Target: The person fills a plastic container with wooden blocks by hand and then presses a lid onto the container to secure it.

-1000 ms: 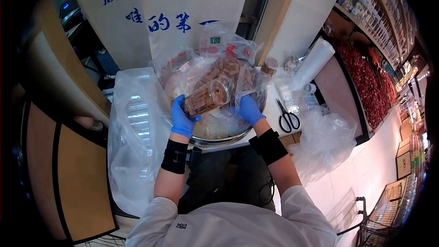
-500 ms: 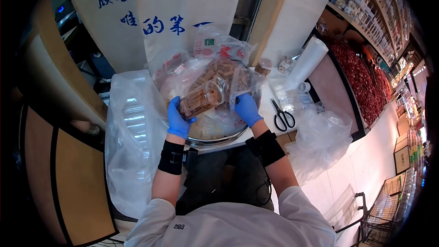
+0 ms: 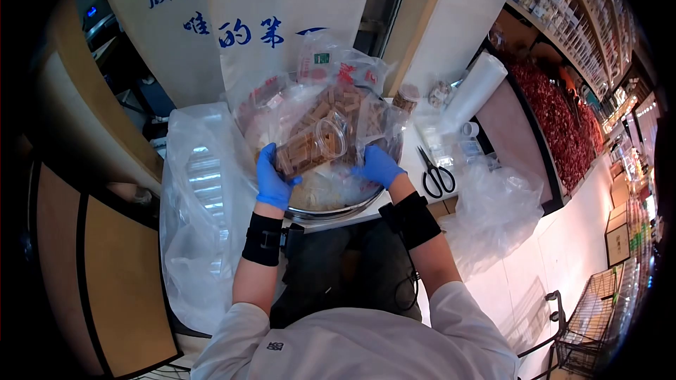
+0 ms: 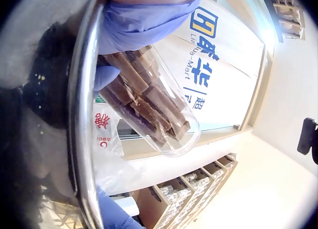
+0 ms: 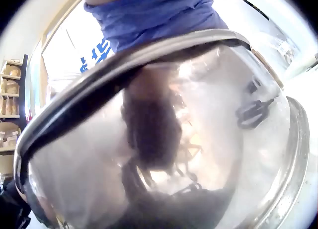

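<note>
My blue-gloved left hand point(image 3: 273, 181) grips a clear plastic jar point(image 4: 171, 110), which lies tilted over a round metal basin point(image 3: 310, 215). Brown stick-shaped pieces point(image 4: 149, 97) fill much of the jar, and its wide round mouth faces right in the head view. More brown pieces point(image 3: 331, 114) are heaped in the basin, on clear plastic bags with red print point(image 3: 348, 70). Inside the basin's right side is my gloved right hand point(image 3: 381, 167), its fingers pointing left at the bag and pieces. I cannot tell whether they pinch anything. The basin's wall point(image 5: 99, 154) hides them in the right wrist view.
Black-handled scissors point(image 3: 436, 174) lie right of the basin. Behind them are a plastic roll point(image 3: 479, 91) and a filled jar point(image 3: 405, 98). Crumpled plastic point(image 3: 493, 211) hangs at the table's right edge. Wrapped clear containers point(image 3: 204, 190) stand on the left.
The head view has shifted slightly. My right hand's fingers have moved a little left, toward the pieces. The jar stays in my left hand, tilted over the basin.
</note>
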Demonstrator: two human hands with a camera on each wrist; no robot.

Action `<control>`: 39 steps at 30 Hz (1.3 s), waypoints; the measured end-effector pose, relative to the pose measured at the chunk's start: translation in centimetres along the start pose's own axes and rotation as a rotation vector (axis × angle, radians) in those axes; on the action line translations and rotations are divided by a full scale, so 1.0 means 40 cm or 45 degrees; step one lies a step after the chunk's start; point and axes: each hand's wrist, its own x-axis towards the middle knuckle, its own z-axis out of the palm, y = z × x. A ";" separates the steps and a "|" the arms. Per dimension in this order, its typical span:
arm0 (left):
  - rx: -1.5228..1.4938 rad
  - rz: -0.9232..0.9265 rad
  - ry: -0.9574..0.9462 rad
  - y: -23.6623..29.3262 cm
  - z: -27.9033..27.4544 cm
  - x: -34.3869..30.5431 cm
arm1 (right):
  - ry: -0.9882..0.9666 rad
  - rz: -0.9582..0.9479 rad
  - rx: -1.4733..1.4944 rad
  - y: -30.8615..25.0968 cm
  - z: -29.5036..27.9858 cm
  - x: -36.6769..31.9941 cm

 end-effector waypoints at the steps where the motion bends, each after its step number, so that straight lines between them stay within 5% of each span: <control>1: -0.014 -0.003 -0.021 -0.001 -0.003 0.004 | -0.076 0.097 -0.079 0.005 0.004 0.008; 17: 0.004 0.020 0.075 -0.003 0.003 0.005 | 0.155 0.244 -0.255 -0.020 0.019 -0.004; 22: 0.037 0.006 0.025 0.005 0.001 0.005 | 0.434 0.154 -0.042 -0.064 -0.085 -0.071; 27: 0.018 0.000 0.068 0.002 -0.003 0.002 | 0.258 0.025 0.265 -0.144 -0.286 -0.150; 29: 0.001 -0.029 -0.113 -0.003 -0.024 0.027 | 0.222 -0.032 0.571 -0.220 -0.321 -0.156; 30: 0.001 -0.029 -0.111 -0.001 -0.018 0.018 | 0.192 -0.092 0.872 -0.249 -0.321 -0.152; 39: 0.081 -0.008 0.019 0.002 0.011 -0.008 | 0.295 -0.038 1.036 -0.344 -0.180 -0.071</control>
